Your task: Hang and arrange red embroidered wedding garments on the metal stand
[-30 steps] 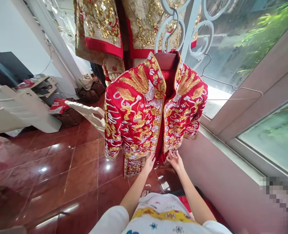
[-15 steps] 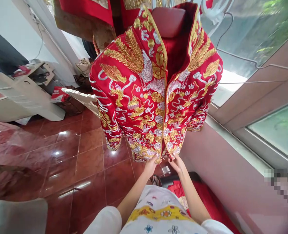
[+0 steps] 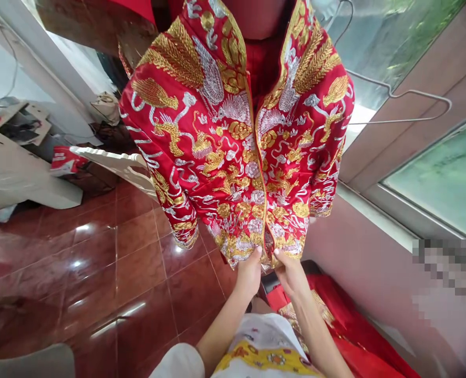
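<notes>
A red jacket point(image 3: 233, 147), thick with gold and silver embroidery, hangs in front of me with its front opening running down the middle. My left hand point(image 3: 249, 273) pinches the bottom hem of the left front panel. Beside it, my right hand point(image 3: 291, 274) pinches the hem of the right front panel. Both hands are closed on the cloth, close together at the opening. The jacket's collar and hanger are cut off at the top of the view.
A bare wire hanger point(image 3: 398, 97) hangs by the window point(image 3: 437, 178) on the right. Red cloth point(image 3: 351, 325) lies on the floor by the wall. A white chair point(image 3: 114, 163) and white furniture point(image 3: 16, 168) stand on the glossy red tiles point(image 3: 110, 273) to the left.
The view has moved closer and lower on the jacket. My hands, earlier loosely under the open hem, now pinch the two front panels, which have come together.
</notes>
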`<state>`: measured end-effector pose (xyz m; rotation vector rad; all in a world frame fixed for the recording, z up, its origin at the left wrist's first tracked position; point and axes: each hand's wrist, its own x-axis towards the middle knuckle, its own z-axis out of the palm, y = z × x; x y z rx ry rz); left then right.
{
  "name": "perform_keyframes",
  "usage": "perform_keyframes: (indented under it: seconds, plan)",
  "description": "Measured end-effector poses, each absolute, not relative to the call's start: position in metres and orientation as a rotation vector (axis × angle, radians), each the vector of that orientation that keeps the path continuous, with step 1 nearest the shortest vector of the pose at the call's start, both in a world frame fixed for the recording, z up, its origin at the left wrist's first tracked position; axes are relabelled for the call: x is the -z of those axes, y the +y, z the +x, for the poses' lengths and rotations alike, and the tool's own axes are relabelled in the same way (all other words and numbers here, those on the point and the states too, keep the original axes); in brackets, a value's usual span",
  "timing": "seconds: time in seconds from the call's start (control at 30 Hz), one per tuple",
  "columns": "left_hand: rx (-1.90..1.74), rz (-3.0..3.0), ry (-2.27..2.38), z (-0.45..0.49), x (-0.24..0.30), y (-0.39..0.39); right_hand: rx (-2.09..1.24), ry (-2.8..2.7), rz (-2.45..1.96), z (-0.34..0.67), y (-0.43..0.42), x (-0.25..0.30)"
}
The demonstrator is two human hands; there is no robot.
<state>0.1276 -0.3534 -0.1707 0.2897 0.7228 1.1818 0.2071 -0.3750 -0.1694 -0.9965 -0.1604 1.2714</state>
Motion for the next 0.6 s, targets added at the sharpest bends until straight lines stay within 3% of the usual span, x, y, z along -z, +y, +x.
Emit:
perform_keyframes:
  seconds: [0.23,0.6]
  plan:
    - [-1.144,0.305,0.757,0.13,0.145,-0.365,-1.148,-0.197,-0.981,0.191,-0.386,0.133]
    - [-1.166,0.397,0.835,0.123,0.145,-0.373,-1.072,-0.173,-0.955,0.179,-0.392,0.125]
